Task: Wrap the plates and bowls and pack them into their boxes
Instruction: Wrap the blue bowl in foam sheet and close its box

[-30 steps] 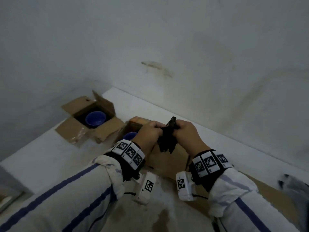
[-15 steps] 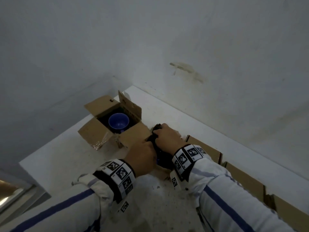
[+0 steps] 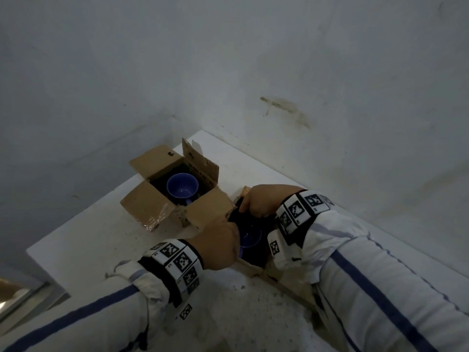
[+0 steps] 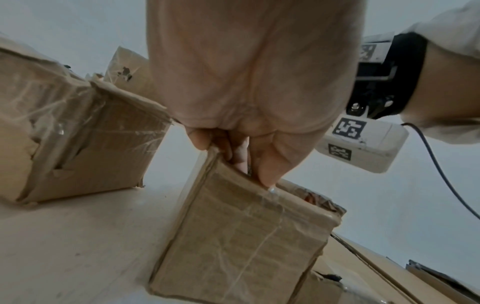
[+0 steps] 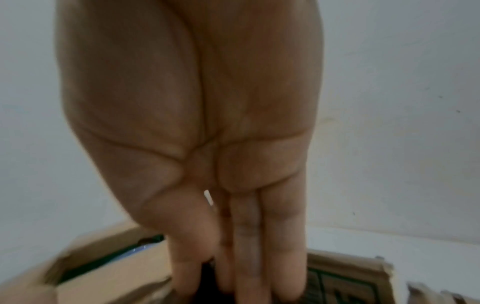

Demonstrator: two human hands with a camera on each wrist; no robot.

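A small cardboard box (image 3: 250,266) stands between my hands on the white table (image 3: 101,237). Inside it I see a blue bowl (image 3: 251,237) with black wrap (image 3: 241,217) around it. My left hand (image 3: 218,247) grips the box's near wall; in the left wrist view the thumb lies outside and the fingers (image 4: 241,162) inside this box (image 4: 241,236). My right hand (image 3: 261,201) reaches into the far side, its straight fingers (image 5: 244,257) pushing down into the dark wrap. A second open box (image 3: 142,201) to the left holds another blue bowl (image 3: 182,188).
The table sits in a corner, with walls close behind and to the left. Its left edge (image 3: 45,246) drops off. Flat cardboard pieces (image 4: 389,273) lie to the right under my right arm. The second box (image 4: 78,144) stands almost against the near one.
A second ago both hands held the black wrap up in the air. They have come down to the near box; the left now grips its wall and the right pushes the wrap inside.
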